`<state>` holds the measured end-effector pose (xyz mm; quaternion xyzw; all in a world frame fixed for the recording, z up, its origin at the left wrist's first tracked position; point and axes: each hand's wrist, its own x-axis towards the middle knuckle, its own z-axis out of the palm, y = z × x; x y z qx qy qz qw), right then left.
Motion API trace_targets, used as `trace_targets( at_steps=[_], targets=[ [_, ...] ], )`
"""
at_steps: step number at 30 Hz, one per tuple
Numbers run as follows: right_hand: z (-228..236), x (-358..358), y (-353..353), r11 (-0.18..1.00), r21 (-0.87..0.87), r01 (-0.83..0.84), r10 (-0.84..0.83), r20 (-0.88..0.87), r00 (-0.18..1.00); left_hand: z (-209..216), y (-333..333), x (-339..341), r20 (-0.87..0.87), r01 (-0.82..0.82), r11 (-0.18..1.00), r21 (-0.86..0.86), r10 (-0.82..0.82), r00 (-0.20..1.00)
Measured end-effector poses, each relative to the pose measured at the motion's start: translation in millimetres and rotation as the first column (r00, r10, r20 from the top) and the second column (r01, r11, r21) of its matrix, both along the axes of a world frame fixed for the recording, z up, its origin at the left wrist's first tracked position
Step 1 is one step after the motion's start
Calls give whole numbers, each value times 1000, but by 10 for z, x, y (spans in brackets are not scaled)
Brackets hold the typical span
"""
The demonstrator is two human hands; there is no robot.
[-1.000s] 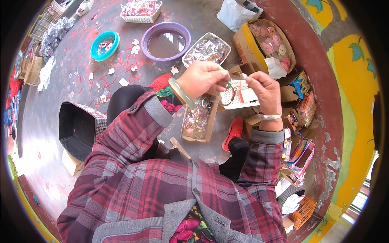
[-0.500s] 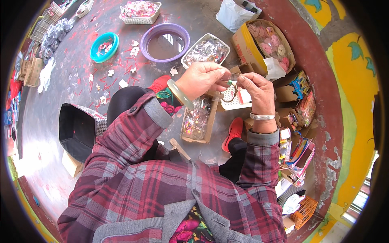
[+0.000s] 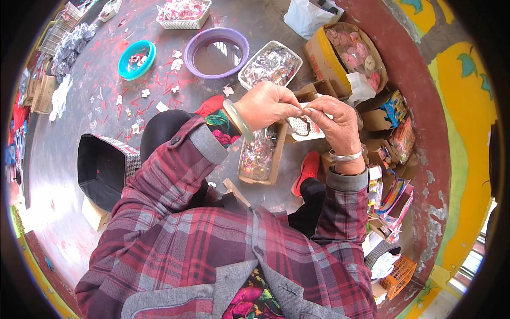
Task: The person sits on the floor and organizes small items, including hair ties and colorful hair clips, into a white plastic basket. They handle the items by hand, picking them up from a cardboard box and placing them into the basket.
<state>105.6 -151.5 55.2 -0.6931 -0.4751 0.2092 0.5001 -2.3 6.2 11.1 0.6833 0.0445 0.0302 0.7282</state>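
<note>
A person in a plaid shirt is sitting on the floor (image 3: 69,212) and looking down at both hands, which are meeting in front of the chest. The left hand (image 3: 265,103) and the right hand (image 3: 334,122) are each pinching one small white card (image 3: 305,126) carrying a dark looped trinket, possibly a bracelet or necklace; the detail is too small to tell. Both grips are closed on the card, left fingertips on its upper left edge, right fingertips on its upper right.

The card is hanging above a narrow cardboard box (image 3: 260,157) of glittering pieces, between the knees. Its long axis seems to be running roughly left to right, face tilted up toward the camera.

It is probably very light and thin, bending easily, and the trinket looks delicate, so holding the card by its edges seems safest.

Nearby are lying a purple bowl (image 3: 199,42), a teal bowl (image 3: 125,66), a clear tray (image 3: 247,80) of shiny items and an open black box (image 3: 87,159).
</note>
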Motion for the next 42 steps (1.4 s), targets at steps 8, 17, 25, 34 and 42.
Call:
trace_targets(
  at_steps=[8, 17, 25, 34, 42],
  targets=[
    [12, -8, 8, 998, 51, 24, -28, 73, 997, 82, 13, -30, -25, 1, 980, -198, -6, 1000],
    [29, 39, -49, 996, 34, 82, -78, -110, 991, 120, 88, -38, -55, 63, 975, -212, -76, 996],
    [26, 7, -25, 973, 18, 231, -198, -450, 871, 198, 120, -51, -119, 14, 973, -228, -42, 992],
    [-352, 189, 10, 869, 157, 470, -30, -930, 367, 208, -52, -25, -278, -78, 843, -532, -87, 957],
    [-338, 118, 50, 864, 99, 493, -111, -918, 380, 78, -25, -25, -223, -133, 841, -524, 16, 975]
  ],
)
